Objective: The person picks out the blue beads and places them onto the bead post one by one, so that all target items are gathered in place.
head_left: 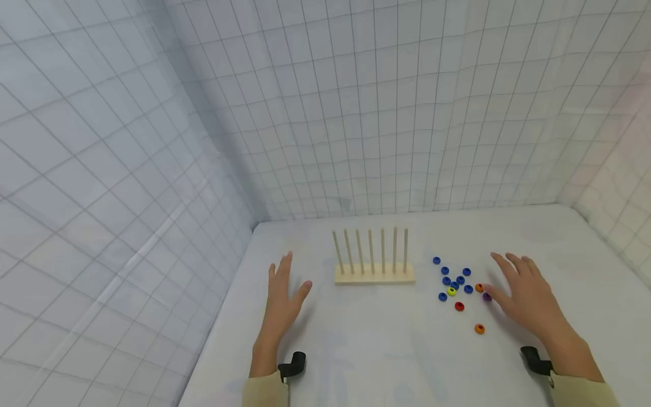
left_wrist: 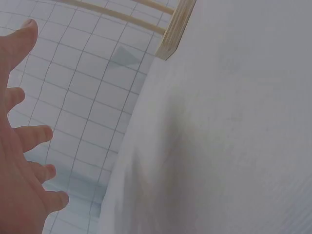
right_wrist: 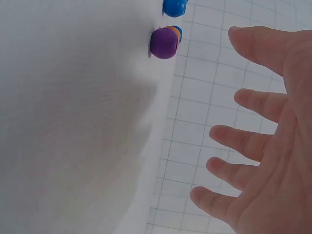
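In the head view my left hand (head_left: 281, 302) hovers over the table with fingers spread, holding nothing, left of a wooden rack (head_left: 374, 276) with several upright pegs (head_left: 372, 251). My right hand (head_left: 526, 294) is likewise spread and holds nothing. It is raised beside a scatter of small beads, its thumb overlapping an orange bead (head_left: 480, 288) and a purple bead (head_left: 487, 297) in the head view. In the right wrist view the purple bead (right_wrist: 164, 43) lies apart from the thumb. Several blue beads (head_left: 455, 286), a yellow bead (head_left: 451, 291) and a red bead (head_left: 460, 306) lie between rack and right hand.
Another orange bead (head_left: 480, 328) lies nearer the front of the white table (head_left: 371, 339). Grid-patterned white sheets (head_left: 346, 113) stand behind the table and along both sides. Each wrist carries a black mount (head_left: 293, 365).
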A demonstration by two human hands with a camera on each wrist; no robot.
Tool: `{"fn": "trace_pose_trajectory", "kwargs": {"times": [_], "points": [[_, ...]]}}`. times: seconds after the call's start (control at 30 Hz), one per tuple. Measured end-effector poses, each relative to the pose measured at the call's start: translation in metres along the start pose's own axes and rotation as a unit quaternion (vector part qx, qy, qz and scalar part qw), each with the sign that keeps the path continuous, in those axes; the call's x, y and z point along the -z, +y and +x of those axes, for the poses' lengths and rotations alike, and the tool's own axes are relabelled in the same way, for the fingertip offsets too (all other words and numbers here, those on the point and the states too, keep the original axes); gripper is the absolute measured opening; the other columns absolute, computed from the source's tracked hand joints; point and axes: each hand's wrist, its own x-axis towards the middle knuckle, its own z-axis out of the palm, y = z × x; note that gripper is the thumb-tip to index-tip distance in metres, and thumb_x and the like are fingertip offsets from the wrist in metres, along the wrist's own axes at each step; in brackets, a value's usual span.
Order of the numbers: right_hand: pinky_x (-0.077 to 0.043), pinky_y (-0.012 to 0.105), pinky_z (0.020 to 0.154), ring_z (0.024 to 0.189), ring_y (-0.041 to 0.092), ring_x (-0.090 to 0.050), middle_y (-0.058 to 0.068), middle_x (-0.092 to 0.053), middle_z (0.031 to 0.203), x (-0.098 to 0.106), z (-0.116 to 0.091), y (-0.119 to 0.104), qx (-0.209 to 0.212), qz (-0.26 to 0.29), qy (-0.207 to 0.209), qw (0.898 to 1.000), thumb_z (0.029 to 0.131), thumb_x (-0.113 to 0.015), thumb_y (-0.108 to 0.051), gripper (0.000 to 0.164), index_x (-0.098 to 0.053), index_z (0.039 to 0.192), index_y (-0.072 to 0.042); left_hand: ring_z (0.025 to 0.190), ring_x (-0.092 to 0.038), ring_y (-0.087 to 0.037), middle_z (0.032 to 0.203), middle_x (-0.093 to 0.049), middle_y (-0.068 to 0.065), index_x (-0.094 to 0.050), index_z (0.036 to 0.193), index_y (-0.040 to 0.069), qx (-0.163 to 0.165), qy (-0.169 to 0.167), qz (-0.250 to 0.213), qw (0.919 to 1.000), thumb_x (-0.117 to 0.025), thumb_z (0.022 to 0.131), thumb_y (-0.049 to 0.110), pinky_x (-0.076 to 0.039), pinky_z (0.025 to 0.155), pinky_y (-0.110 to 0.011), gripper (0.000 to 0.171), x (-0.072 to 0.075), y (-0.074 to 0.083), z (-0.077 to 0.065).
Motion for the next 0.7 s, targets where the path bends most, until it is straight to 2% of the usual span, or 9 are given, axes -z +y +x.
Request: {"fn": "trace_pose_trajectory", "kwargs": {"times": [0.1,0.2,0.43,0.7], "points": [[-0.031,0.079,0.092,0.132,0.055,-0.029,0.032,-0.039,0.144,0.001,0.001,-0.005,-0.003,0.034,-0.012,0.999,0.091,-0.075,-0.034,0.077,-0.038,0.153,-0.008,0.153,0.003,-0.032,0.168,-0.010,-0.001,-0.011,0.159,0.047,0.032,-0.015,-0.044,0.9984,-0.060,0.096,0.056,-0.015,0.108,-0.074,0.080,-0.002,0.003,0.002],[-0.032,0.077,0.094,0.131,0.053,-0.031,0.030,-0.044,0.142,0.001,0.002,-0.010,-0.001,0.063,-0.021,0.998,0.091,-0.076,-0.031,0.071,-0.044,0.149,-0.008,0.153,-0.004,-0.033,0.167,-0.010,-0.004,-0.011,0.158,0.051,0.053,-0.022,-0.062,0.9964,-0.059,0.095,0.061,-0.016,0.110,-0.072,0.079,-0.004,0.004,0.004],[-0.033,0.075,0.096,0.132,0.052,-0.034,0.027,-0.054,0.134,-0.006,0.004,-0.017,0.013,0.069,-0.038,0.997,0.086,-0.079,-0.018,0.059,-0.056,0.140,-0.009,0.150,-0.021,-0.029,0.163,-0.029,0.000,-0.018,0.160,0.041,0.041,-0.030,-0.105,0.9931,-0.061,0.098,0.051,-0.023,0.113,-0.064,0.077,-0.012,0.004,0.007],[-0.035,0.072,0.099,0.132,0.049,-0.038,0.022,-0.064,0.125,-0.008,0.002,-0.021,0.026,0.064,-0.044,0.997,0.083,-0.081,-0.013,0.041,-0.071,0.122,-0.008,0.147,-0.028,-0.035,0.159,-0.036,-0.001,-0.026,0.159,0.038,0.052,-0.052,-0.136,0.9879,-0.062,0.098,0.048,-0.026,0.109,-0.068,0.071,-0.025,0.005,0.013]]}}
